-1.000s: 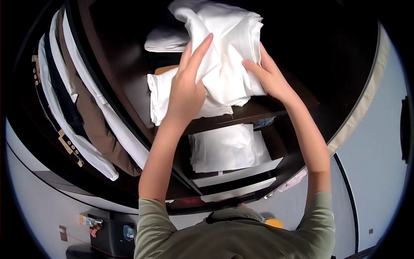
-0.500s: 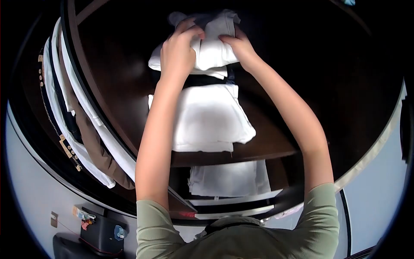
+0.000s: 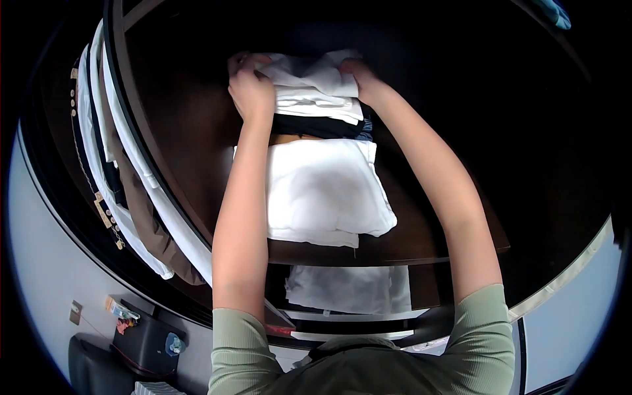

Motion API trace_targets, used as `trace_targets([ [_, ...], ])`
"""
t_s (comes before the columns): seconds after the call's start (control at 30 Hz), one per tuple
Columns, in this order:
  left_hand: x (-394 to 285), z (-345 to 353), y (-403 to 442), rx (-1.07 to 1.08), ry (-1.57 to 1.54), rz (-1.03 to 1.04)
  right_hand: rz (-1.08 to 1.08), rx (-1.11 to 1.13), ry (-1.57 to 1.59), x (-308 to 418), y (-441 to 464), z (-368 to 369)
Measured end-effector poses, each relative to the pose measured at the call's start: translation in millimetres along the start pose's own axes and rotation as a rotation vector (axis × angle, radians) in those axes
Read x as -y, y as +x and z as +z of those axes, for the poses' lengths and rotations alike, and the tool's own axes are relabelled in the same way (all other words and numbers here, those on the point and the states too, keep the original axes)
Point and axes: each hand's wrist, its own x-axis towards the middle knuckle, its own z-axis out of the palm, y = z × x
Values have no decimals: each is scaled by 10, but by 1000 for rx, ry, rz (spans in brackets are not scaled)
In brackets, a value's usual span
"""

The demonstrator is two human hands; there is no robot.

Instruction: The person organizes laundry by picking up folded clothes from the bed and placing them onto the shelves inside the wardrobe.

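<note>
The front clothes pile [image 3: 322,191] lies on the shelf [image 3: 420,230]. Behind this pile is the rear stack [image 3: 316,103], its top garment [image 3: 306,72] between the person's left hand [image 3: 253,89], behind the pile to the left, and right hand [image 3: 364,79], behind it to the right. Left of the pile are the hanging garments [image 3: 138,204]; beneath it, under the shelf, lies the lower pile [image 3: 347,289]

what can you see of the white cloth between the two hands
The white cloth looks like soft, thin fabric, loosely folded, with shallow wrinkles and a greyish shade over part of it. It lies roughly flat on top of folded white layers in the rear pile on the dark shelf. The left hand is at its left edge, and the right hand touches its right side. Its far edge is dim, and what garment it is can't be told.
</note>
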Motion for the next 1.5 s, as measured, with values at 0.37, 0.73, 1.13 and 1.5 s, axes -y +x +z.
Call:
trace_targets([
  [0.37, -98, -151, -146, 213, 437, 54, 49, -17, -512, 169, -503, -88],
  [0.73, -333, -580, -274, 556, 496, -131, -117, -74, -903, 132, -1365, -159],
  [1.13, -617, -1418, -714, 579, 10, -171, -459, -172, -1354, -55, -2244, 207],
  [1.5, -835, -1748, -1183, 667, -530, -167, -562, -199, -1140, -335, -3226, 440],
])
